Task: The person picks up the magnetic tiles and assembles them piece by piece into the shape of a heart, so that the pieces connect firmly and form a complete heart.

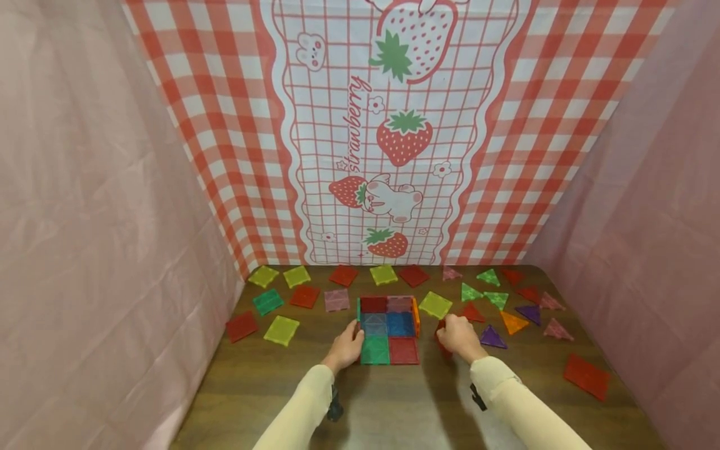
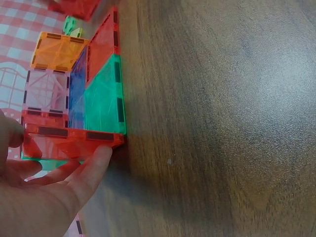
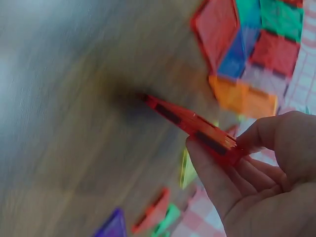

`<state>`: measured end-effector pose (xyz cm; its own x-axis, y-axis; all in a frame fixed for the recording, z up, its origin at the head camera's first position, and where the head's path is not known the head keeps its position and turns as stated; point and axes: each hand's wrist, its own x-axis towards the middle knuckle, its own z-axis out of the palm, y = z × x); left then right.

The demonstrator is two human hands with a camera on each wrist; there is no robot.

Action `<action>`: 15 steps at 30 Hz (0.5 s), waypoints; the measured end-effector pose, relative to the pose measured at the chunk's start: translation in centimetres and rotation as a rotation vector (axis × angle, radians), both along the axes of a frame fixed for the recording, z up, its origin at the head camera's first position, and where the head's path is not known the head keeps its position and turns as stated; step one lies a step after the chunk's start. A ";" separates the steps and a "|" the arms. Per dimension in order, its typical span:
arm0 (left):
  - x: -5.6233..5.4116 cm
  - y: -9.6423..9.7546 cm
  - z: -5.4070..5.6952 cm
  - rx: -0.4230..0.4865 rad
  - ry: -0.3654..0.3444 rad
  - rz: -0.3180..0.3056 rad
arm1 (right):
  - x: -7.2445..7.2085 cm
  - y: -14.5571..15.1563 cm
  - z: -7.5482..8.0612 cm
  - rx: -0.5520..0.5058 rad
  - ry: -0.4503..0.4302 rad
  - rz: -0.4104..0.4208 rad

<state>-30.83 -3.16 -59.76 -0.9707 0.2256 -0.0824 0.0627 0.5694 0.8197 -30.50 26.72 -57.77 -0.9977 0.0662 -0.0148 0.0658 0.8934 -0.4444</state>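
A small structure of translucent magnetic tiles (image 1: 375,351) lies mid-table, with low walls along its back and sides. My left hand (image 1: 345,347) is at its left side. In the left wrist view, the thumb and fingers of that hand hold a red magnetic tile (image 2: 59,144) standing along the edge of the green floor tile (image 2: 104,98). To the right of the structure, my right hand (image 1: 460,338) pinches another red magnetic tile (image 3: 190,126), seen nearly edge-on in the right wrist view. An orange wall tile (image 1: 416,317) stands between that hand and the blue floor tile (image 1: 400,324).
Square tiles, such as a yellow one (image 1: 282,330) and a red one (image 1: 242,327), lie spread at left and along the back. Triangles, including a purple one (image 1: 493,337), lie at right near a larger red tile (image 1: 587,376). A checked cloth (image 1: 371,144) hangs behind.
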 end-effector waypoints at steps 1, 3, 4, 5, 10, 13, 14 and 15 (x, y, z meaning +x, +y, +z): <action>0.0 0.0 0.0 -0.001 0.000 -0.002 | 0.0 -0.6 -0.2 -0.006 0.001 0.000; 0.0 0.1 0.0 -0.006 -0.005 -0.006 | 0.0 -1.6 -0.6 -0.027 0.006 0.000; -0.1 0.2 0.0 -0.007 -0.004 -0.006 | 0.0 -1.9 -0.7 -0.036 0.011 0.005; -0.1 0.2 -0.1 -0.006 -0.007 -0.007 | 0.0 -2.3 -0.8 -0.049 0.023 0.009; 0.0 0.2 -0.1 0.003 0.002 -0.006 | -0.1 -3.4 -0.8 -0.109 0.045 0.010; 0.0 0.2 0.1 0.005 0.001 0.000 | 0.1 -4.0 -0.8 -0.166 0.025 0.015; 0.0 0.2 0.1 0.003 -0.001 0.004 | 0.2 -4.2 -0.9 -0.184 0.019 0.016; -0.1 0.2 0.0 0.001 -0.001 0.007 | 0.2 -4.3 -0.9 -0.202 0.014 0.018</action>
<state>-30.89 -2.99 -59.77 -0.9723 0.2187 -0.0827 0.0582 0.5688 0.8204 -30.28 22.39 -58.64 -0.9989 0.0452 -0.0121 0.0430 0.7872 -0.6152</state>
